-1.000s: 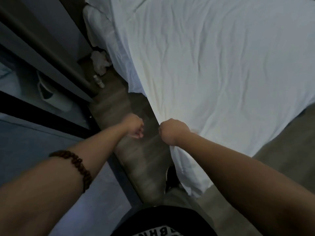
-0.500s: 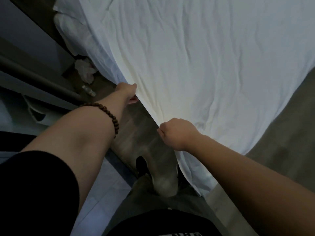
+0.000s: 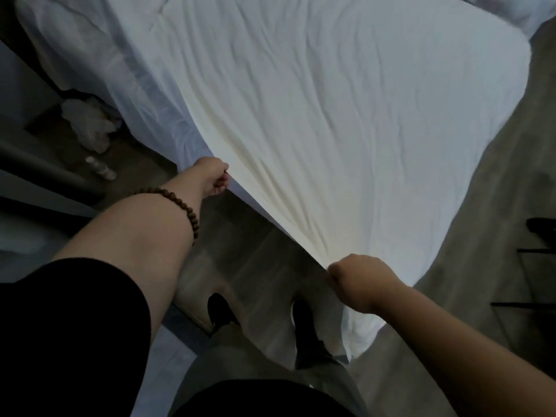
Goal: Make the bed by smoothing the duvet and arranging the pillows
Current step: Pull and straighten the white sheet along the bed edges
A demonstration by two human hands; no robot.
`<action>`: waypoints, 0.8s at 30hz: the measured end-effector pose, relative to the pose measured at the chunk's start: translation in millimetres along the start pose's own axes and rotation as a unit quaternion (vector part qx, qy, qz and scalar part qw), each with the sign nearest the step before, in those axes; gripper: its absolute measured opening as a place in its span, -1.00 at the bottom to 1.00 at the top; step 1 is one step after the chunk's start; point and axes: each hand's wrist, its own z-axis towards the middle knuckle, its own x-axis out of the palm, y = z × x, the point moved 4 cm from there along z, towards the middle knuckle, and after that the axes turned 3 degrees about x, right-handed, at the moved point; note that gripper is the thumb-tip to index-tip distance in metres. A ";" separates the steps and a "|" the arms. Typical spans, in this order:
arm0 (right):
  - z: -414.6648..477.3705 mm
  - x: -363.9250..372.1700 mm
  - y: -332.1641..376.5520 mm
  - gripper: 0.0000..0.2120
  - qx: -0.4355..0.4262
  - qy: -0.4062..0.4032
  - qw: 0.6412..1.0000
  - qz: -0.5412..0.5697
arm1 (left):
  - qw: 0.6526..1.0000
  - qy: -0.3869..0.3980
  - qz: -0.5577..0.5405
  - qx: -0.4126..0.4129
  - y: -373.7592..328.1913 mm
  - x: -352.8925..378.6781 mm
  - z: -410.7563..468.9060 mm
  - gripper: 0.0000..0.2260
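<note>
A white, lightly wrinkled duvet [image 3: 346, 121] covers the bed and fills most of the view. My left hand [image 3: 212, 176], with a bead bracelet on its wrist, is closed on the duvet's near side edge. My right hand [image 3: 358, 281] is fisted on the same edge closer to the bed's corner, where the cloth hangs down toward the floor. The edge runs taut between the two hands. A white pillow [image 3: 69, 46] lies at the far left by the head of the bed, partly cut off by the frame.
Wooden floor [image 3: 240, 260] runs along the bed's side, with my dark shoes on it. A crumpled white bag [image 3: 90, 124] and a small bottle [image 3: 100, 168] lie on the floor at left. Grey carpet [image 3: 496, 236] and a dark rack [image 3: 541, 266] are at right.
My left hand has reached forward from beside the right hand and closed on the duvet edge farther up. The right hand has kept its grip near the corner. The edge is now stretched taut.
</note>
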 end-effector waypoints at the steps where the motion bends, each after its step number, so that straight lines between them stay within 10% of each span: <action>1: 3.0 -0.1 3.5 -0.82 0.022 0.013 0.999 -0.021 | 1.000 0.009 0.003 0.008 2.9 -7.4 1.6 -0.86; 9: 61.1 -4.7 59.5 -0.80 0.087 0.118 0.981 -0.125 | 0.986 -0.015 0.035 0.164 9.8 -62.9 -19.4 -0.77; 17: 181.1 -181.3 146.5 -0.74 0.056 -0.118 0.985 0.108 | 0.976 -0.002 0.071 0.205 0.7 -76.4 -5.5 -0.74; 24: 283.4 -253.8 217.6 -0.59 -0.037 -0.105 0.991 0.077 | 0.962 0.049 0.110 0.246 -4.1 -68.4 -11.4 -0.73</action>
